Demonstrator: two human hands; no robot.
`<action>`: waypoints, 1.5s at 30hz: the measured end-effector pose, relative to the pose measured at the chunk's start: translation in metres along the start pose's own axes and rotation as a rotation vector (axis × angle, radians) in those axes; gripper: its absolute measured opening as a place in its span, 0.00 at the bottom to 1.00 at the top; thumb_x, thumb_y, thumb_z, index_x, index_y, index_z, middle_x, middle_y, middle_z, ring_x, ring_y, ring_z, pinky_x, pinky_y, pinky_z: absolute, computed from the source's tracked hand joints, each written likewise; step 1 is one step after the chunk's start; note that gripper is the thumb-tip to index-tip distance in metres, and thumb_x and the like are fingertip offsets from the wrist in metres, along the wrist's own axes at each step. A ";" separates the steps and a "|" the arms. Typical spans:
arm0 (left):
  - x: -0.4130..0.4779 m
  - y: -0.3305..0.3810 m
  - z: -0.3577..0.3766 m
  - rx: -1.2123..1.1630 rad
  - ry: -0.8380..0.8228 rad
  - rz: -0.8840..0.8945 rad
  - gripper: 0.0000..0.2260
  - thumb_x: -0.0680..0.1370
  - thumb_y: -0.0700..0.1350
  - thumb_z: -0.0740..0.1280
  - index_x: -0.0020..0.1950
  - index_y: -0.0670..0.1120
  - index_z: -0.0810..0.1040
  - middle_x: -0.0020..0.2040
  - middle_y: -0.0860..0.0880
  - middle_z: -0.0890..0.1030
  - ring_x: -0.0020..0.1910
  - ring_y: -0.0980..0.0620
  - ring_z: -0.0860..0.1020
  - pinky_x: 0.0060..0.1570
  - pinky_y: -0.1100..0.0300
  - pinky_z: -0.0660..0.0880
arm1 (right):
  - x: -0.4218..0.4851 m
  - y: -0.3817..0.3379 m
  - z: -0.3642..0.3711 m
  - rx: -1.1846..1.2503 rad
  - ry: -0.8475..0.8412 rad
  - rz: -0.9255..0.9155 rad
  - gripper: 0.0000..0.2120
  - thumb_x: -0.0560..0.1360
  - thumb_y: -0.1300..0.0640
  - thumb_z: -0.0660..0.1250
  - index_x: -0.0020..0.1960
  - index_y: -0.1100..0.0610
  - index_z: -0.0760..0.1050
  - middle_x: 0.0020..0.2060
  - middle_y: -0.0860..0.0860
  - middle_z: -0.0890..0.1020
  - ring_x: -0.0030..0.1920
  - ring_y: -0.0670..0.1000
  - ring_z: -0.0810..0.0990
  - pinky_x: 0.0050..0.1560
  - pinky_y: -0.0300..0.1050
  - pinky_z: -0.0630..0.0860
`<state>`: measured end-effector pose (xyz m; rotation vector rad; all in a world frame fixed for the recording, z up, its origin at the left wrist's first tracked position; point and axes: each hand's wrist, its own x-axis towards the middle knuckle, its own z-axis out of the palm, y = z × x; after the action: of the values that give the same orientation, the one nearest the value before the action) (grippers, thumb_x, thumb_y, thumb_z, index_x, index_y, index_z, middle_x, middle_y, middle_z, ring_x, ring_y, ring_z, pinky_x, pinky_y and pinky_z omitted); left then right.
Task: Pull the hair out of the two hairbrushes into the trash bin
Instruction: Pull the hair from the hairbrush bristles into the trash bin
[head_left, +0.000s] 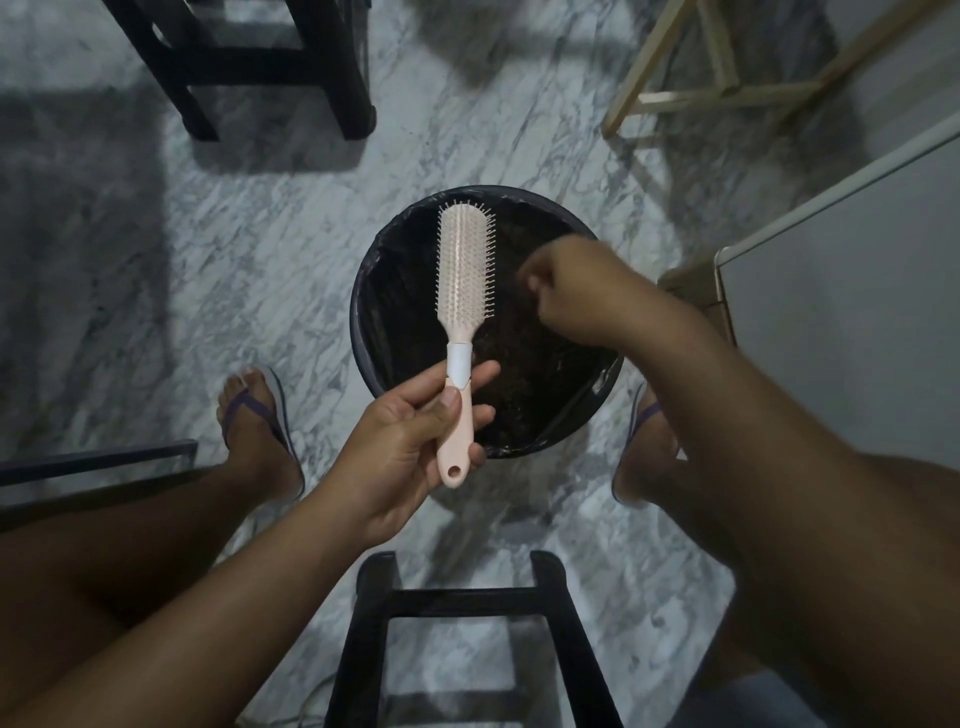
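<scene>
A pink hairbrush (464, 270) with a white band on its neck points away from me, bristles up, over a round trash bin (363, 343) lined with a black bag. My left hand (415, 441) grips the brush by its handle. My right hand (566, 291) hovers over the bin just right of the brush head, blurred, its fingers curled together; whether it pinches any hair cannot be made out. No hair shows in the bristles. Only one hairbrush is in view.
The bin stands on a grey marble floor between my feet in purple flip-flops (270, 415). A black stool (467, 623) is near me, another black stool (249, 67) at the far left, a wooden frame (727, 88) at the far right, a white cabinet (841, 291) on the right.
</scene>
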<state>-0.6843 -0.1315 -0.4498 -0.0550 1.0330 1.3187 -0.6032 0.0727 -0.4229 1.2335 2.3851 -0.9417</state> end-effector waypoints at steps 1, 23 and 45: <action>0.000 -0.001 0.000 0.002 -0.002 0.002 0.20 0.77 0.39 0.63 0.70 0.43 0.74 0.66 0.48 0.81 0.44 0.54 0.80 0.36 0.59 0.78 | 0.002 -0.003 -0.003 0.117 0.077 -0.027 0.13 0.79 0.56 0.63 0.60 0.56 0.81 0.53 0.56 0.85 0.56 0.57 0.83 0.62 0.49 0.78; 0.000 -0.008 -0.002 0.096 -0.013 0.000 0.20 0.78 0.40 0.63 0.70 0.44 0.74 0.66 0.48 0.82 0.44 0.54 0.79 0.37 0.58 0.78 | 0.000 -0.008 -0.030 0.350 0.555 -0.150 0.17 0.76 0.43 0.69 0.43 0.58 0.81 0.34 0.47 0.80 0.33 0.40 0.76 0.38 0.37 0.74; -0.009 -0.006 -0.003 0.013 -0.100 -0.049 0.19 0.79 0.39 0.62 0.69 0.43 0.75 0.67 0.46 0.80 0.44 0.52 0.79 0.37 0.57 0.78 | 0.016 0.003 -0.036 0.657 0.353 0.003 0.09 0.81 0.68 0.58 0.55 0.67 0.77 0.52 0.55 0.83 0.48 0.49 0.84 0.51 0.52 0.84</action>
<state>-0.6797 -0.1420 -0.4489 -0.0054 0.9497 1.2577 -0.6088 0.1076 -0.4056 1.7465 2.3958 -1.7199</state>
